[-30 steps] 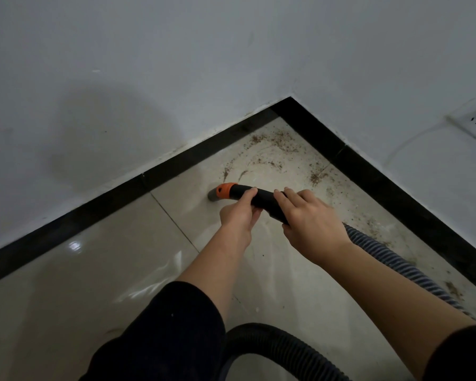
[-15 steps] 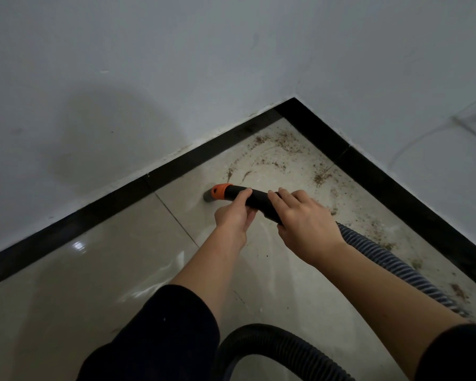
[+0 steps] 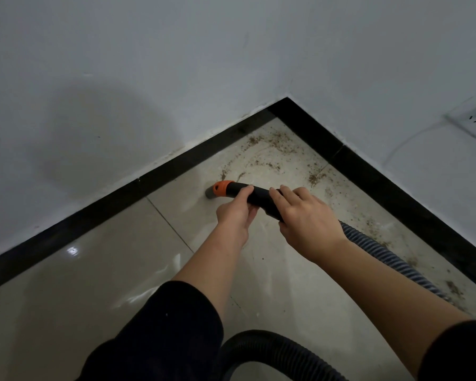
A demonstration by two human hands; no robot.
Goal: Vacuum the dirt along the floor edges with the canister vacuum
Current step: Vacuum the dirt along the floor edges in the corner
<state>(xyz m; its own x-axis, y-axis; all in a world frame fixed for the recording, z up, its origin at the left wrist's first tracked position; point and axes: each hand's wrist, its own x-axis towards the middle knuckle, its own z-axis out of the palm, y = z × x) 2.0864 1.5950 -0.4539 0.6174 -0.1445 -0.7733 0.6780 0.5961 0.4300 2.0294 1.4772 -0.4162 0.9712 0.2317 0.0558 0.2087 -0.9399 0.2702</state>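
Note:
A black vacuum nozzle [image 3: 259, 198] with an orange collar [image 3: 221, 187] and a grey tip lies low over the beige floor tile, its tip pointing left toward the black baseboard [image 3: 160, 176]. My left hand [image 3: 235, 213] grips the nozzle just behind the collar. My right hand [image 3: 302, 215] grips it further back, where the ribbed hose [image 3: 382, 255] joins. Brown dirt [image 3: 270, 147] is scattered in the corner and along the right baseboard, beyond the nozzle tip.
Two white walls meet at the corner [image 3: 286, 99] ahead. A wall socket [image 3: 473, 122] with a black plug and cord sits on the right wall. A thick black hose loop [image 3: 272, 350] lies on the floor near me.
The nozzle tip has slid a little to the left along the floor near the baseboard, with both hands keeping their grip. The view has shifted slightly.

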